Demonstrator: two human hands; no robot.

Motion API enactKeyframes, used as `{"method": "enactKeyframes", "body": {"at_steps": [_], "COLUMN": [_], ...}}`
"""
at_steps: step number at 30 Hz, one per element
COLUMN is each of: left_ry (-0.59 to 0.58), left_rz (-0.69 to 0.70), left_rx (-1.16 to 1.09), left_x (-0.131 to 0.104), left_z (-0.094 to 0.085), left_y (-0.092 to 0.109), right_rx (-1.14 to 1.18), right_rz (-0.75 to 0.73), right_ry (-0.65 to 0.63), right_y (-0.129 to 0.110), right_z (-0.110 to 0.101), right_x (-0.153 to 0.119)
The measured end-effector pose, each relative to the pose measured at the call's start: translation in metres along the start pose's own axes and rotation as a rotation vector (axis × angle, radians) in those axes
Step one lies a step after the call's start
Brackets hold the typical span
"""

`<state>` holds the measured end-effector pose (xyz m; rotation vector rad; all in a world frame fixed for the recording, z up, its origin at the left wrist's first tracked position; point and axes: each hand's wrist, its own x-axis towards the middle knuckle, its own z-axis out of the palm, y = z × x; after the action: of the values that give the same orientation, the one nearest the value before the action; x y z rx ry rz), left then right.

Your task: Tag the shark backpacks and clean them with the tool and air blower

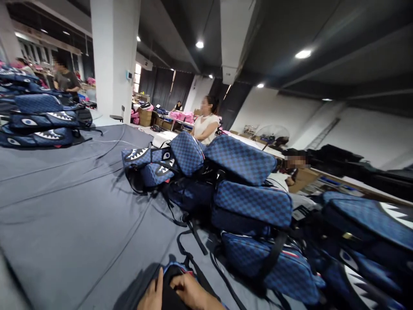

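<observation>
At the bottom edge, a dark backpack (172,275) with a blue rim and a touch of red lies on the grey-covered table, partly cut off by the frame. My left hand (152,293) rests along its left side, fingers straight and touching the fabric. Curled fingers of my right hand (190,290) pinch the backpack near its upper opening. Black straps (190,254) trail from it across the table. Just to the right lies a stack of blue checkered backpacks (254,202).
Shark-face backpacks pile up at the right (371,258), at the far left (38,125) and mid-table (148,165). Loose straps cross the grey table cover (71,215), which has folds. A co-worker (206,125) stands beyond the stack; another person sits at the right. A white pillar (114,56) rises behind.
</observation>
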<state>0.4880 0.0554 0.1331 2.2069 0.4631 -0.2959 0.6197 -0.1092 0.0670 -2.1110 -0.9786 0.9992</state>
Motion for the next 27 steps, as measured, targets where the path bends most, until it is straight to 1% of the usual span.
{"method": "enactKeyframes", "body": {"at_steps": [1,2,3,4,6,9,11,13,15,18,20,21,22,23,24,26,27], "left_ry": [-0.046,-0.081,-0.099,-0.102,-0.087,-0.04,-0.006,0.018,0.038,0.089,0.102,0.1,0.099,0.101,0.109,0.129,0.134], "left_rz": [-0.031,-0.052,-0.059,-0.054,-0.032,0.002,0.015,0.01,-0.017,-0.058,-0.063,-0.062,-0.066,-0.07,-0.071,-0.066,-0.059], "left_rx": [0.012,0.026,0.039,0.054,0.089,0.132,0.152,0.181,0.216,0.221,0.191,0.17,0.146,0.12,0.088,0.013,-0.023], "left_x": [-0.001,-0.001,0.0,0.001,0.003,0.001,-0.004,-0.009,-0.014,-0.017,-0.017,-0.016,-0.015,-0.013,-0.012,-0.007,-0.004], "left_z": [0.023,0.04,0.052,0.059,0.063,0.059,0.06,0.062,0.065,0.068,0.07,0.072,0.074,0.075,0.076,0.076,0.074], "left_y": [-0.011,-0.021,-0.029,-0.036,-0.044,-0.048,-0.05,-0.053,-0.056,-0.057,-0.058,-0.058,-0.06,-0.062,-0.066,-0.074,-0.079], "right_rx": [-0.052,-0.103,-0.141,-0.179,-0.31,-0.536,-0.608,-0.659,-0.809,-1.022,-1.084,-1.112,-1.108,-1.064,-0.977,-0.709,-0.569], "right_rz": [-0.01,-0.015,-0.022,-0.045,-0.151,-0.315,-0.347,-0.362,-0.402,-0.428,-0.374,-0.329,-0.295,-0.266,-0.242,-0.169,-0.088], "right_ry": [-0.021,-0.031,-0.034,-0.031,-0.033,-0.052,-0.053,-0.049,-0.076,-0.157,-0.183,-0.174,-0.148,-0.09,0.001,0.259,0.392], "right_y": [-0.002,-0.004,-0.007,-0.009,-0.015,-0.025,-0.032,-0.033,-0.025,0.004,0.025,0.032,0.037,0.04,0.041,0.044,0.048], "right_z": [0.003,0.005,0.006,0.005,0.003,0.002,0.003,0.0,-0.009,-0.03,-0.04,-0.043,-0.046,-0.047,-0.049,-0.054,-0.056], "right_x": [0.002,0.002,0.003,0.003,0.004,0.009,0.012,0.009,-0.004,-0.039,-0.062,-0.071,-0.079,-0.087,-0.095,-0.118,-0.134]}}
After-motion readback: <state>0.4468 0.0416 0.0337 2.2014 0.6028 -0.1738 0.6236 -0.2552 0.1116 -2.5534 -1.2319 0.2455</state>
